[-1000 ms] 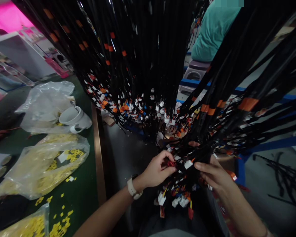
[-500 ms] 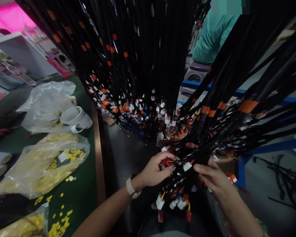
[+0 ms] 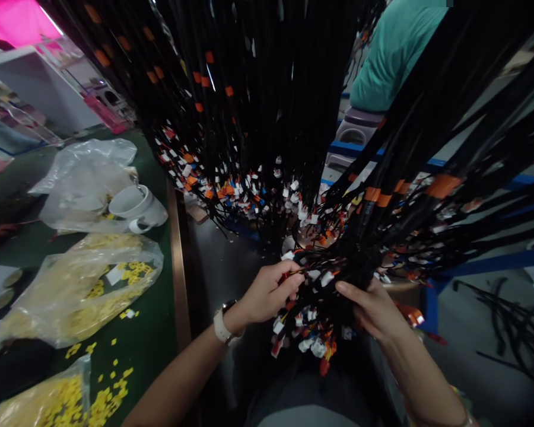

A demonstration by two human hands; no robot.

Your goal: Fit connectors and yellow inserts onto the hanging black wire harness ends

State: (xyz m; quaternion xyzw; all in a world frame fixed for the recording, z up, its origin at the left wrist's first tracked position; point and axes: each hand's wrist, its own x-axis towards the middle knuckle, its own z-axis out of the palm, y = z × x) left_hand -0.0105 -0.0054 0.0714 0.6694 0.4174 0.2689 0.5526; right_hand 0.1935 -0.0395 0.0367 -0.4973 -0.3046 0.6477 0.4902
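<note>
No text, label, brand, number or sign can be read anywhere in this view. The orange tape bands (image 3: 441, 185) on the hanging black wire harnesses (image 3: 267, 89) bear no legible print, and the small white connectors (image 3: 314, 347) at the wire ends are too small and blurred to show any marking. The white mug (image 3: 136, 207) and the clear plastic bags of yellow parts (image 3: 84, 290) on the green tabletop (image 3: 151, 350) show no lettering. The wristwatch (image 3: 223, 323) face is turned away.
</note>
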